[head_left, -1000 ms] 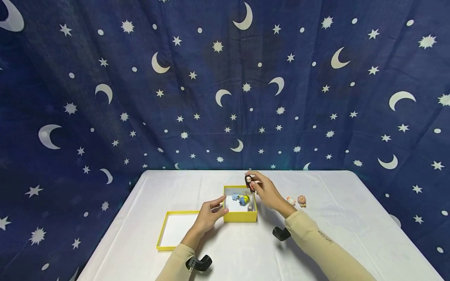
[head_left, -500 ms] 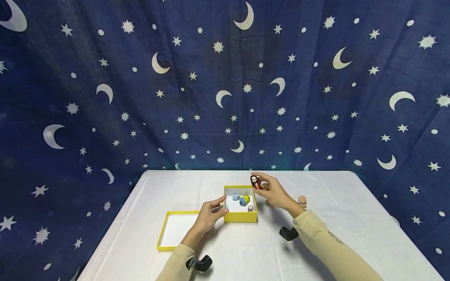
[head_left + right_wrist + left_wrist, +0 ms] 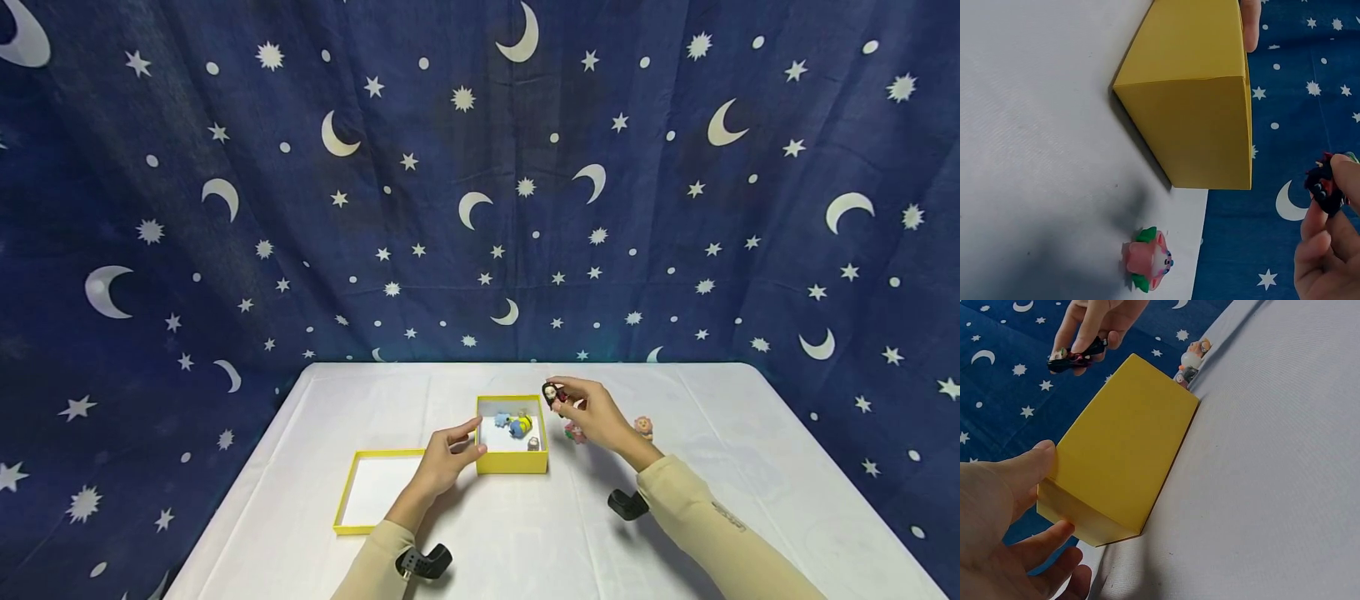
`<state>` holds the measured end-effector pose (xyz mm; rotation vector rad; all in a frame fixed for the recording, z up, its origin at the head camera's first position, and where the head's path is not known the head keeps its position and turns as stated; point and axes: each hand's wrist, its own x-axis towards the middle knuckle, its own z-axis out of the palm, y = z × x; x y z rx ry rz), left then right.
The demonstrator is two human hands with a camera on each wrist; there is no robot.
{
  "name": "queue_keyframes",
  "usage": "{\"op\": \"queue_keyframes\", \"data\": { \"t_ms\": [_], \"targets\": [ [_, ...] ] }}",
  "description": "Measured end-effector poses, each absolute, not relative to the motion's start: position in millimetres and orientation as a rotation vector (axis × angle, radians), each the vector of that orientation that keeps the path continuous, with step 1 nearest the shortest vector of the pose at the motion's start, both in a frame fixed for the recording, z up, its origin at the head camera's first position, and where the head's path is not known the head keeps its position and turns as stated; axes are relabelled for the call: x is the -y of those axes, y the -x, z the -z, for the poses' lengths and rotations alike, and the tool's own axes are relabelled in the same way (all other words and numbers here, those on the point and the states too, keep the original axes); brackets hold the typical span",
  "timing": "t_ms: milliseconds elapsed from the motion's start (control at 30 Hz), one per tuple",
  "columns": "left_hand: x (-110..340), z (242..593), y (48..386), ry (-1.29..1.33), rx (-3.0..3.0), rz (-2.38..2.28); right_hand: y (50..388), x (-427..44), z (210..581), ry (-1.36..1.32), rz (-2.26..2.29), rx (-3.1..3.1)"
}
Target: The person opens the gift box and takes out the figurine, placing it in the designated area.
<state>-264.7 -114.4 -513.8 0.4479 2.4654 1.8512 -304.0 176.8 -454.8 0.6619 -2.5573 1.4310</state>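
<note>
A: What materials and shapes are seen?

B: A navy cloth backdrop (image 3: pixel 420 217), softly creased and printed with pale moons, stars and dots, is hung across the upper frame of the head view. Below it, the table (image 3: pixel 540 542) is covered in white, faintly wrinkled fabric. A rectangular yellow box (image 3: pixel 512 463), smooth-sided and sharp-edged like card, is set at lower centre. On its white floor a light-blue figure (image 3: pixel 502 420), a yellow-and-blue figure (image 3: pixel 521 426) and a small greyish figure (image 3: pixel 533 443) are seen. A shallow yellow-rimmed lid (image 3: pixel 341 500) is placed at lower left, its white inside turned up

A: And how is the held figurine (image 3: pixel 553 393) seen?

B: Long black hair, a pale face and dark clothing touched with red are shown. It is held in the air just right of the box, slightly right of centre in the head view and at the right edge of the right wrist view

A: And the hands?

B: By the right hand (image 3: pixel 596 412) the figurine is pinched between thumb and fingers. The left hand (image 3: pixel 444 458) is loosely spread, rested against the box's left side. At lower centre of the right wrist view a rounded pink figure (image 3: pixel 1141 259) with green parts is seen on the table; in the head view a peach-toned figure (image 3: pixel 643 427) is partly hidden by the right wrist
</note>
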Motion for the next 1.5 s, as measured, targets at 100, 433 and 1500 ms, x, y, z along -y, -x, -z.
{"op": "queue_keyframes", "data": {
  "t_ms": [100,433,1500],
  "targets": [
    [115,513,264,-0.46,-2.482,-1.832,302,-179,455,-0.666,-1.452,2.555],
    [114,512,264,-0.4,-2.425,-1.887,295,-188,464,-0.657,-1.654,2.535],
    [110,475,242,-0.383,-2.406,-1.892,276,-215,492,-0.54,-1.721,2.651]
  ]
}}
